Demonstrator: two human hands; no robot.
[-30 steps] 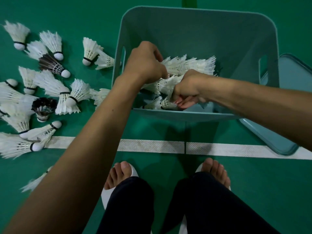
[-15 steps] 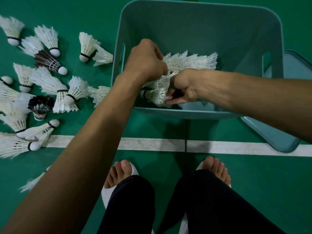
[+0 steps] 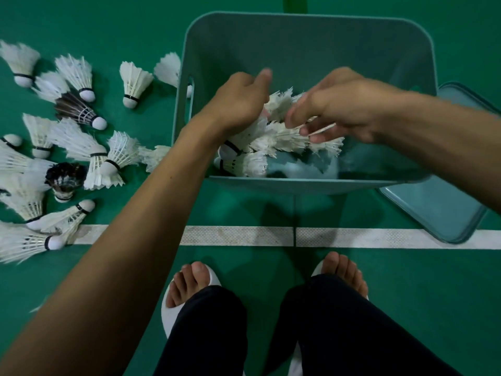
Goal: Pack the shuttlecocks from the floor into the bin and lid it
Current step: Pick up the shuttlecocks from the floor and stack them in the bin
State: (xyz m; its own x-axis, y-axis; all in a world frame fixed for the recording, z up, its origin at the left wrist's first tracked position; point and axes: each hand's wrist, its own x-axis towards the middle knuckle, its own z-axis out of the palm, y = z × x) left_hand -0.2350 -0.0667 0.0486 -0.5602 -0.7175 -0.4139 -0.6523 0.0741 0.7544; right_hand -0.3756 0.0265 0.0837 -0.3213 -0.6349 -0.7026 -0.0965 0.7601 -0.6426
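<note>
- Shuttlecocks [image 3: 73, 147], most of them by the look of it, lie scattered on the floor to your left, unpacked.
- Your left hand [image 3: 238, 101] is curled on feathers inside the bin [image 3: 306, 183].
- Your right hand [image 3: 344, 107] pinches a white shuttlecock stack [image 3: 282, 137] there.
- Lid [image 3: 439, 207] waits on the floor, right of the bin.

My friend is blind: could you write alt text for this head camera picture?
Two bare hands, left hand and right hand, handle white shuttlecocks inside a teal bin. More shuttlecocks lie scattered on the green floor left of it; the lid lies right.
</note>
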